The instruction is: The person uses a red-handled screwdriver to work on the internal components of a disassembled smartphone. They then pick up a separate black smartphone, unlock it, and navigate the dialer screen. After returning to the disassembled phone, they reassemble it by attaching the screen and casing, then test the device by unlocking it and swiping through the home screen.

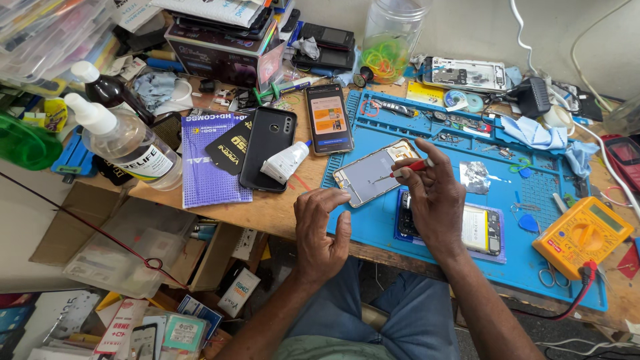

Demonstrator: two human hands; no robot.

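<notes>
Nearest the lens, the left hand (322, 230) hovered with fingers loosely curled and empty, its fingertips just short of a phone frame (373, 173) on the blue mat (467, 267). Beyond, the right hand (437, 197) pinched a red-handled tool (411, 167), its tip resting on that frame; an opened phone (483, 230) lay under its palm.

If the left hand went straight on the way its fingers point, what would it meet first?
Probably the phone frame lying on the blue mat. The left hand points up and slightly right, fingertips just short of the frame's near corner. Its height above the bench is unclear, so it might pass over.
</notes>
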